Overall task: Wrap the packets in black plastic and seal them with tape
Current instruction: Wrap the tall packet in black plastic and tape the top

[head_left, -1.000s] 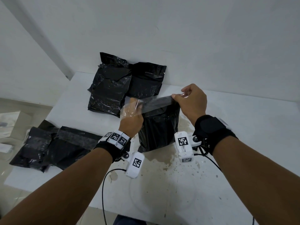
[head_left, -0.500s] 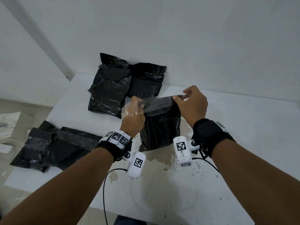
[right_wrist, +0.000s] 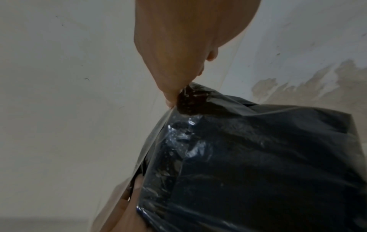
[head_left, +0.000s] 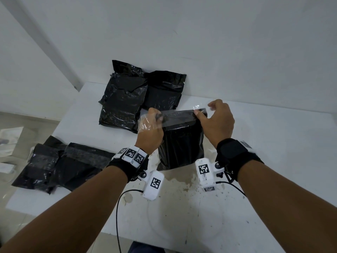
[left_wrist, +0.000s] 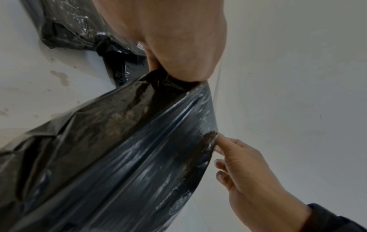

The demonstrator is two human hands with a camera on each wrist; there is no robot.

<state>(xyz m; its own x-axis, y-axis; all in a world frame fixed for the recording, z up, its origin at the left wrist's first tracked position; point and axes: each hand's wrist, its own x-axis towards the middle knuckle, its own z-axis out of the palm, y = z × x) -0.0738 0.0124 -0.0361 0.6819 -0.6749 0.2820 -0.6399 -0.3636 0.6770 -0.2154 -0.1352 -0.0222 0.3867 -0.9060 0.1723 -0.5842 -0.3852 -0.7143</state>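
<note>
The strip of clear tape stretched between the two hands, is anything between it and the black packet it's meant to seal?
Nothing visible. The left hand and right hand pinch the clear tape right over the black packet's top edge.

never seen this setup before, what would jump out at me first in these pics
The two hands at the centre: the left hand and right hand each pinch an end of a clear tape strip across the top of a black packet on the white table. Next, wrapped packets: two by the wall, more at the table's left edge.
</note>
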